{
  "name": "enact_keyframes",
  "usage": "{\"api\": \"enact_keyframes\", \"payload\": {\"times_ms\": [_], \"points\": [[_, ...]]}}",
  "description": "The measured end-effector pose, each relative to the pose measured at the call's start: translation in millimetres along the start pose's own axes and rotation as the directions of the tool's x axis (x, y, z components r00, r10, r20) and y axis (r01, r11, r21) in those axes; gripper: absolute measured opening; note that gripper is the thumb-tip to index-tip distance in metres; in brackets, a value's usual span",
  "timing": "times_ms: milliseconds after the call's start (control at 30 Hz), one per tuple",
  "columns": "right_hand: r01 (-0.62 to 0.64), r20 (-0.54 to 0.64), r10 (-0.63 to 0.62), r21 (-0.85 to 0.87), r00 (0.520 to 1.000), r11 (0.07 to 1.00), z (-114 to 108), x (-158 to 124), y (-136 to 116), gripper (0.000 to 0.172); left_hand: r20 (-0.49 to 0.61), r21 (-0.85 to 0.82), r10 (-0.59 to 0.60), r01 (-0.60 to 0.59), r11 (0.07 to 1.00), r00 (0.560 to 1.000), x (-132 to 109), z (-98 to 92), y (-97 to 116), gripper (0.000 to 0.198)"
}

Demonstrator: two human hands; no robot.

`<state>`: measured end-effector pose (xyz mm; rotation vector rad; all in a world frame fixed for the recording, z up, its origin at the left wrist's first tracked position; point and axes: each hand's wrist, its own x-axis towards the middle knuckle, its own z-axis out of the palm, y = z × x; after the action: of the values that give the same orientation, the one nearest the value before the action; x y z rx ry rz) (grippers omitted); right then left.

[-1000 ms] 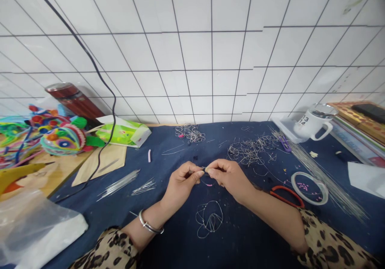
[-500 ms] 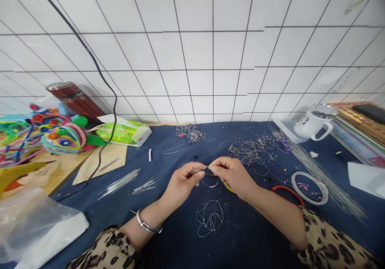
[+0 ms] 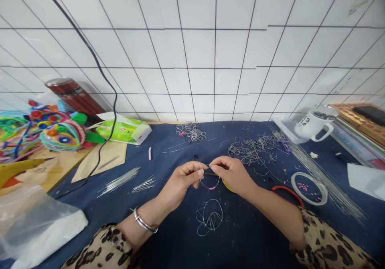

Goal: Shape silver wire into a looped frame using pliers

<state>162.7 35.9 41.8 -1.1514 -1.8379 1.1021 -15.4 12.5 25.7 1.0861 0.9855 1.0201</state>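
A thin wire loop with several small pink beads hangs between my two hands over the dark blue cloth. My left hand pinches one side of the wire near its ends, thumb against forefinger. The fingertips of my right hand close on the other side, a short gap away. Beneath the right hand lies a tool with a yellow handle, mostly hidden by that hand. Below the hands, a bundle of wire loops rests on the cloth.
Tangled wire and long straight wires lie to the right, near a round clear dish of pink beads and an orange-red handle. A white mug stands behind. Short wires and a plastic bag are left.
My fingers have shifted slightly at the wire ends, and the beaded loop now shows more fully below them. The view has moved a little.
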Motion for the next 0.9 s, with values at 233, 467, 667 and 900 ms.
{"api": "enact_keyframes", "payload": {"times_ms": [233,467,667,900], "points": [[0.065,0.074,-0.047,-0.263,0.996,0.962,-8.3,2.8,0.2,0.018,-0.054,0.109,0.064,-0.058,0.992,0.996,-1.1,-2.6,3.7,0.016],[0.208,0.217,-0.045,-0.824,0.975,0.527,-21.5,-15.6,-5.7,0.052,-0.147,0.166,0.135,-0.11,0.98,0.98,1.6,-9.6,10.0,0.017],[0.275,0.286,-0.029,-0.886,0.958,0.374,-12.7,-31.4,7.2,0.044,-0.195,0.204,0.16,-0.12,0.972,0.968,4.8,-15.8,8.9,0.017],[0.265,0.249,-0.092,-0.917,0.964,0.299,0.8,-30.9,15.8,0.037,-0.213,0.285,0.196,-0.131,0.95,0.957,4.4,-18.2,9.4,0.017]]}}
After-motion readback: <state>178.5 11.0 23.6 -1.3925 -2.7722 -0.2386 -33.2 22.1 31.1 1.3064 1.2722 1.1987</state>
